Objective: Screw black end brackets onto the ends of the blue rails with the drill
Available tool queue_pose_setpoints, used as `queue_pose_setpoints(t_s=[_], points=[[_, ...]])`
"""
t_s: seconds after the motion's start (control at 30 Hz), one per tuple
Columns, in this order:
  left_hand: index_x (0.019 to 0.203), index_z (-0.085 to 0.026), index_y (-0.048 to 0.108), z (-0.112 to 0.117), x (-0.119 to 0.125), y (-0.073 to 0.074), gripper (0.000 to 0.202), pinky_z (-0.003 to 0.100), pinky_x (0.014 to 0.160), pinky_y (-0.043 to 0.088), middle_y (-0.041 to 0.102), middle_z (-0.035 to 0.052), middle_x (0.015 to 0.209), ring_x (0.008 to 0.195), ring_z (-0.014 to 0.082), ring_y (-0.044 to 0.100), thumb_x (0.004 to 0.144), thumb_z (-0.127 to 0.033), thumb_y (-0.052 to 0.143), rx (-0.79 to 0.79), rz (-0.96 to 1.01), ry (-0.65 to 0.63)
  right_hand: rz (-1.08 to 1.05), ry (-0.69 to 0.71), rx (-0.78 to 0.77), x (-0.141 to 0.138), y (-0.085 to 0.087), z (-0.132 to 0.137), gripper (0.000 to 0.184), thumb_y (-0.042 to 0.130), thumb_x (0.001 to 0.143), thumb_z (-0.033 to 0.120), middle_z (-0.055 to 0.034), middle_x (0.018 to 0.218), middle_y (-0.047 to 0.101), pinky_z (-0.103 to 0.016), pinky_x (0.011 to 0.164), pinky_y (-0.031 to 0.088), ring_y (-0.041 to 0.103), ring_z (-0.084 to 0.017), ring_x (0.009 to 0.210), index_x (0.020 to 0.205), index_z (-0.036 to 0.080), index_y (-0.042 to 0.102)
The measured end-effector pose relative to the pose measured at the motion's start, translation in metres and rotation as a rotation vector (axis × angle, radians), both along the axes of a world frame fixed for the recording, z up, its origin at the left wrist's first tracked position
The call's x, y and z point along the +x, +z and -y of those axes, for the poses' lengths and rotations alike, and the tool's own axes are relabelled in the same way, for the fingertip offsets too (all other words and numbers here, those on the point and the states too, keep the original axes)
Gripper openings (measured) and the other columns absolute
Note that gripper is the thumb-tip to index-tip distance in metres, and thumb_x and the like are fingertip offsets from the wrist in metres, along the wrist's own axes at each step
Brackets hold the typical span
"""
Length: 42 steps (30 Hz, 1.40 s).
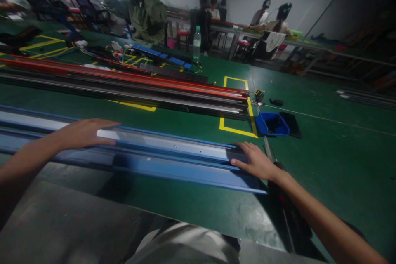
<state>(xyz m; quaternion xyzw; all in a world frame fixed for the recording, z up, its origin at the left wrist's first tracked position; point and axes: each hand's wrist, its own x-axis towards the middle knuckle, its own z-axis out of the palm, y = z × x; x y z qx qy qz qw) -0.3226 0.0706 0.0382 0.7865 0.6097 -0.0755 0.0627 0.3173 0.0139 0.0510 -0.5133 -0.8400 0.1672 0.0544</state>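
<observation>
Green bench [324, 148] all around the blue rail [154, 140], and we start on the near side: pale clothing [185, 243] below, then a second rail [185, 173], lying just beside the first and poking out past its right end. Now the blue rail itself, running crosswise, and both hands are on it! Left hand [83, 132] well along from the right end, knuckles up, fingers reaching over the far edge, thumb on the near side, pinching across the width. Right hand [255, 160] mirrors it at the end, fingers slightly spread, thumb on the near side, forearm slanting in from the lower right. Two grips set wide apart, and that looks sensible: something this long would likely swing from one. Just right of the blue rail's end, partly under the forearm, a dark tool [289, 210], probably parked for easy reach. Beyond that end, a blue bin [262, 123], seemingly keeping small dark pieces [275, 126] together. Past the blue rail, an orange bar [154, 79] and dark bars [139, 100] lie roughly parallel, presumably so nothing crosses. Farther still, wires [122, 55], a bottle [197, 43], and a person in a green jacket [150, 18], arms raised.
</observation>
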Motion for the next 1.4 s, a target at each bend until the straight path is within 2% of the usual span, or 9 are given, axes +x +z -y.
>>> queue_pose_setpoints(t_s=[0.1, 0.23, 0.4, 0.63, 0.87, 0.93, 1.1, 1.4], points=[[0.152, -0.013, 0.054, 0.006, 0.003, -0.001, 0.109, 0.055, 0.115, 0.044, 0.061, 0.0162, 0.149, 0.134, 0.0394, 0.06, 0.078, -0.093, 0.042, -0.018, 0.008, -0.014, -0.001, -0.003, 0.027, 0.001, -0.004, -0.001, 0.069, 0.059, 0.095, 0.067, -0.0197, 0.132, 0.068, -0.055, 0.1, 0.051, 0.064, -0.037, 0.119, 0.142, 0.015, 0.059], [0.151, -0.01, 0.055, 0.008, 0.001, -0.007, 0.119, 0.056, 0.116, 0.043, 0.063, 0.0196, 0.146, 0.133, 0.0408, 0.061, 0.076, -0.1, 0.033, 0.059, 0.024, -0.045, 0.018, 0.006, 0.061, 0.002, -0.008, -0.002, 0.069, 0.057, 0.097, 0.067, -0.019, 0.133, 0.069, -0.054, 0.101, 0.05, 0.064, -0.037, 0.12, 0.142, 0.016, 0.059], [0.153, -0.01, 0.051, 0.001, -0.004, -0.013, 0.114, 0.054, 0.119, 0.04, 0.06, 0.0191, 0.149, 0.135, 0.0389, 0.059, 0.081, -0.096, 0.03, 0.076, 0.007, -0.106, 0.026, -0.012, 0.078, 0.003, -0.009, -0.008, 0.068, 0.057, 0.097, 0.065, -0.0194, 0.134, 0.069, -0.055, 0.102, 0.05, 0.064, -0.037, 0.121, 0.144, 0.015, 0.058], [0.154, -0.009, 0.049, -0.005, -0.003, -0.012, 0.115, 0.055, 0.118, 0.041, 0.059, 0.0195, 0.15, 0.136, 0.039, 0.058, 0.083, -0.096, 0.024, 0.074, -0.008, -0.116, 0.017, -0.019, 0.076, 0.003, -0.009, -0.016, 0.066, 0.059, 0.097, 0.063, -0.0195, 0.137, 0.068, -0.056, 0.105, 0.048, 0.063, -0.038, 0.124, 0.144, 0.015, 0.058], [0.152, -0.008, 0.051, -0.006, 0.001, -0.014, 0.115, 0.055, 0.117, 0.042, 0.059, 0.0225, 0.149, 0.135, 0.0391, 0.059, 0.084, -0.095, 0.02, 0.121, 0.015, -0.136, 0.032, -0.004, 0.079, 0.005, -0.012, -0.026, 0.078, 0.061, 0.093, 0.069, -0.0217, 0.139, 0.066, -0.059, 0.106, 0.048, 0.061, -0.041, 0.127, 0.146, 0.012, 0.055], [0.153, -0.007, 0.05, -0.008, 0.001, -0.017, 0.114, 0.054, 0.118, 0.04, 0.058, 0.0228, 0.15, 0.137, 0.038, 0.058, 0.085, -0.094, 0.02, 0.13, 0.022, -0.148, 0.042, -0.004, 0.093, 0.005, -0.014, -0.03, 0.081, 0.065, 0.09, 0.07, -0.0223, 0.138, 0.066, -0.058, 0.105, 0.048, 0.061, -0.042, 0.126, 0.146, 0.012, 0.055], [0.154, -0.006, 0.048, -0.015, -0.002, -0.024, 0.112, 0.051, 0.12, 0.039, 0.055, 0.0232, 0.153, 0.142, 0.0361, 0.053, 0.088, -0.091, 0.015, 0.148, 0.013, -0.167, 0.059, -0.006, 0.137, 0.005, -0.018, -0.04, 0.075, 0.068, 0.089, 0.066, -0.0206, 0.134, 0.068, -0.055, 0.104, 0.049, 0.063, -0.041, 0.123, 0.142, 0.015, 0.058], [0.154, -0.003, 0.046, -0.027, -0.005, -0.029, 0.111, 0.053, 0.12, 0.037, 0.052, 0.0265, 0.154, 0.142, 0.0378, 0.052, 0.09, -0.089, 0.015, 0.154, 0.022, -0.187, 0.077, 0.007, 0.152, 0.005, -0.021, -0.051, 0.074, 0.066, 0.09, 0.068, -0.0198, 0.129, 0.069, -0.051, 0.099, 0.05, 0.065, -0.039, 0.117, 0.14, 0.013, 0.058]])
